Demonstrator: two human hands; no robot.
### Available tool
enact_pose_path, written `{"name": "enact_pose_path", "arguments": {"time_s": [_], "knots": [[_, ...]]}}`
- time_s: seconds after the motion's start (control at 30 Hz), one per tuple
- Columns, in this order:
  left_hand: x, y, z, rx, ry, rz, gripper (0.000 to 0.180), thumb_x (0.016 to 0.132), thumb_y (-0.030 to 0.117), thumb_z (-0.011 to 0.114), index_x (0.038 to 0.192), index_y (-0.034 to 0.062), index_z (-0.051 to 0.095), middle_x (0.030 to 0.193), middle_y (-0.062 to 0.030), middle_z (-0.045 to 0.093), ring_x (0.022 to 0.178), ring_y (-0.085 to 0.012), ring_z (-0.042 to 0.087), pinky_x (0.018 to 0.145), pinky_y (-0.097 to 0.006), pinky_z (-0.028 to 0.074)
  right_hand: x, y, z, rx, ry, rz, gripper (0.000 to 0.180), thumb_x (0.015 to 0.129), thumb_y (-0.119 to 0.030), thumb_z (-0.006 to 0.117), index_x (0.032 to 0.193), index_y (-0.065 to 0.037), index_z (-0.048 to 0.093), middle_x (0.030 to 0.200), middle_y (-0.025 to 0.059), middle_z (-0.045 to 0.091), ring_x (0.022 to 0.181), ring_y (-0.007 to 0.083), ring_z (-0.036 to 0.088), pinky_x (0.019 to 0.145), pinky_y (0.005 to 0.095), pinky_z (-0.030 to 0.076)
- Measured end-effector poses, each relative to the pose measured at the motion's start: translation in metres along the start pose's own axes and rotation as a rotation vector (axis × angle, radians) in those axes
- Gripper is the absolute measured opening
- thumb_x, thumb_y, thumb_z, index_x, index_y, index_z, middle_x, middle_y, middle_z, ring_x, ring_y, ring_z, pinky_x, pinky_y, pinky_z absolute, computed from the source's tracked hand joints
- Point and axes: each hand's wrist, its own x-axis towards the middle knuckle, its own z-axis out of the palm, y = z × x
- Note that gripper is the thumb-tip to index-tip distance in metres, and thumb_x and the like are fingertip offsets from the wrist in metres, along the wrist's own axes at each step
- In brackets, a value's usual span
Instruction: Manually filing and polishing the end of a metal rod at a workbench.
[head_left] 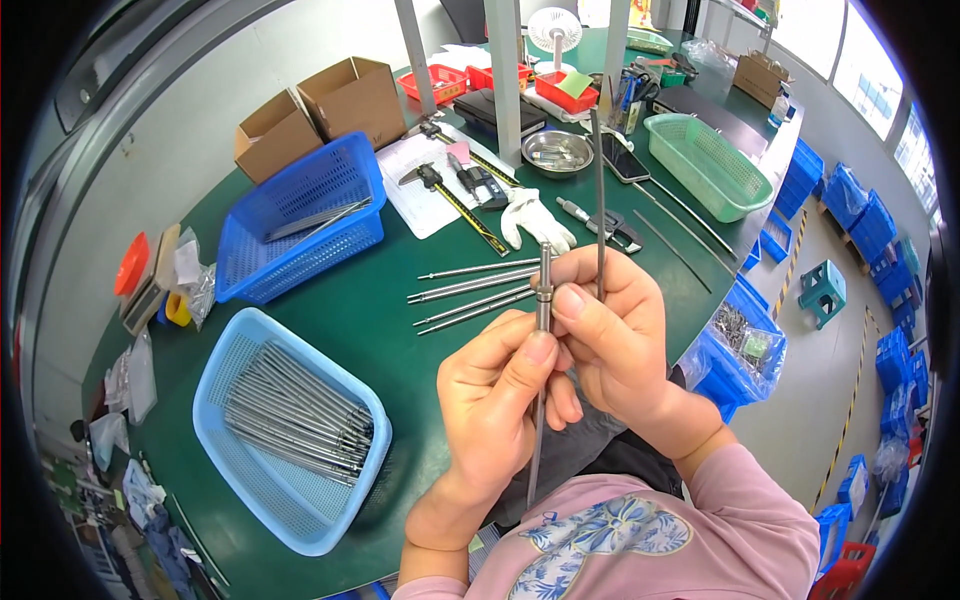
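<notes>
- My left hand (500, 385) is pinched shut on a stepped steel pin (541, 340), thumb pressed to its shaft just under the thicker collar, the long thin end hanging down past my palm.
- My right hand (615, 335) closes on the same pin from the other side, thumb tip against the collar. It also holds a long thin rod (599, 200) that stands upright above my fingers, probably kept there so both pieces stay within one grip.
- I hold the pin upright, raised off the green table (350, 320) and near my chest, which I judge brings the collar close enough to see and feel.
- Just beyond my knuckles a few more pins (475, 290) lie side by side on the table.
- A white glove (535, 220) lies past them, beside the calipers (455, 200) resting on a sheet of paper.
- At my left a light blue basket (225, 440) is full of similar rods, within easy reach; a darker blue basket (300, 215) farther back holds only a few.
- A green basket (705, 160) sits well apart at the right.
</notes>
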Motion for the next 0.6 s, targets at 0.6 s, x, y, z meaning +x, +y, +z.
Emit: {"name": "enact_pose_path", "arguments": {"time_s": [0.6], "knots": [[0.02, -0.007, -0.033, -0.294, 0.229, 0.189, 0.023, 0.101, 0.019, 0.045, 0.11, -0.0008, 0.053, 0.086, -0.0042, 0.051, 0.053, -0.0092, 0.041, 0.041, -0.022, 0.033, -0.072, 0.058, -0.094, -0.444, 0.117, 0.135, 0.019, 0.09, -0.018, 0.064, 0.094, 0.001, 0.064, 0.073, -0.0001, 0.06, 0.054, 0.0039, 0.049, 0.049, 0.0197, 0.038]]}}
